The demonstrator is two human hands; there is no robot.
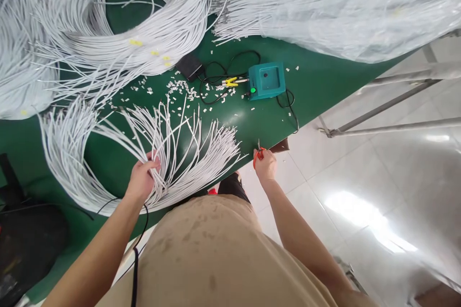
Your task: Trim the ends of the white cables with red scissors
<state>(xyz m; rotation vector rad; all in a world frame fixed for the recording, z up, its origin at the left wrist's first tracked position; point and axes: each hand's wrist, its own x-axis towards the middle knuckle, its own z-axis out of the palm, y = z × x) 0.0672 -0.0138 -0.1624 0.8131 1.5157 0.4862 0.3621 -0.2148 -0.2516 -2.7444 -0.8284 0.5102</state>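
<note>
My left hand (143,177) is closed around some strands of a bundle of white wires (201,170). The bundle curves across the near edge of the table, its loose ends fanned out to the upper right of the hand. In my right hand (265,165) is a pair of scissors with orange handles (256,157), their small blades pointing up and away from me. The right hand is at the table's edge, to the right of the wire ends and apart from them. My palm hides part of the scissors' handles.
A teal device (275,81) with a green button and yellow clips stands on the green table (317,76), with a black adapter (189,66) beside it. White scraps (180,88) litter the surface. More wire bundles (173,29) and a plastic-wrapped one (342,14) lie behind. A metal frame (389,105) stands right.
</note>
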